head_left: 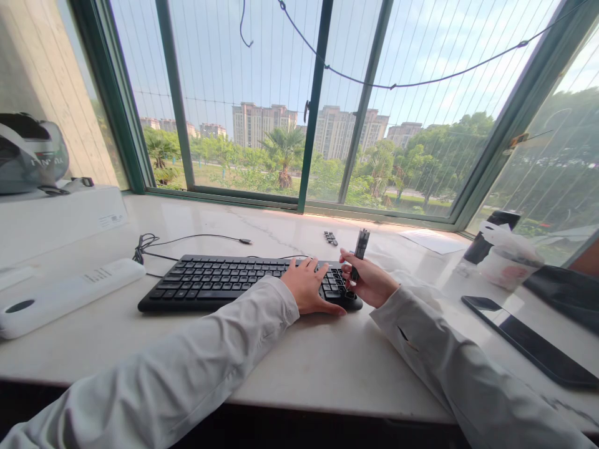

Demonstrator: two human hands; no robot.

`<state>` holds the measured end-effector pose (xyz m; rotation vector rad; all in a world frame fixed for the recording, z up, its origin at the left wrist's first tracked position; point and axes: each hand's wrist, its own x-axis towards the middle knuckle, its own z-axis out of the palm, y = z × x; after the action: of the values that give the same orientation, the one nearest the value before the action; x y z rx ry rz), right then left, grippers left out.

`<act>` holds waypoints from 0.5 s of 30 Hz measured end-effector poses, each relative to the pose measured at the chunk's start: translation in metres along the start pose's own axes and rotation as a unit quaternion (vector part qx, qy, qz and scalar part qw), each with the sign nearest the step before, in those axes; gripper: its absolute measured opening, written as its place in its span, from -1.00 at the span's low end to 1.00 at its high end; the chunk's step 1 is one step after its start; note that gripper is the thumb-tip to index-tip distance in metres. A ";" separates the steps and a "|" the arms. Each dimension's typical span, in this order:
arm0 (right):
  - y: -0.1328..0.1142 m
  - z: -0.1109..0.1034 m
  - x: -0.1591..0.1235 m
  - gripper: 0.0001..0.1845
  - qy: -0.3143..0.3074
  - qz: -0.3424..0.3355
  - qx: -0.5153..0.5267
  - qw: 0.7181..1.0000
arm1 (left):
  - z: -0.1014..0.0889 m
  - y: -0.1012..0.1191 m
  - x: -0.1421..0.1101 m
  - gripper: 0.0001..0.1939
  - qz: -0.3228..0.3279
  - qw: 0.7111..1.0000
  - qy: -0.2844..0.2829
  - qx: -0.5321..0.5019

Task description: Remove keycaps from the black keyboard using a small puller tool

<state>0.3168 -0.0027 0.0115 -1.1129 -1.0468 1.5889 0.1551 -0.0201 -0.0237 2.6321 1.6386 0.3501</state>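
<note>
A black keyboard [224, 277] lies on the pale stone counter. My left hand [306, 287] rests palm down over its right part, fingers spread, with the thumb along the front edge. My right hand [367, 280] is closed around a slim dark keycap puller [360, 244], held upright over the number pad at the right end. The puller's lower tip is partly hidden by my fingers and sits close to the keys. Behind the keyboard, several loose black keycaps [330, 237] lie in a small group.
A coiled cable [146, 246] lies behind the keyboard's left end. A white device [70, 296] and a white box [93, 215] are at left. On the right are a phone [528, 340], a plastic bag [508, 262] and a paper sheet [433, 241]. Windows [311, 125] border the counter's back.
</note>
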 end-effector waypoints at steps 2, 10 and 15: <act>-0.001 0.000 -0.001 -0.72 -0.003 -0.001 0.005 1.000 | 0.000 0.000 0.000 0.23 -0.001 1.000 0.000 -0.002; -0.005 0.003 -0.005 -0.74 0.025 0.026 0.033 0.999 | -0.001 0.000 -0.001 0.21 -0.002 1.000 0.002 0.001; 0.000 0.001 -0.003 -0.75 0.020 -0.007 0.009 1.000 | -0.002 0.001 -0.001 0.25 0.001 1.000 -0.004 0.012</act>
<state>0.3163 -0.0054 0.0125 -1.1184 -1.0111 1.5554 0.1550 -0.0219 -0.0217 2.6481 1.6496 0.3206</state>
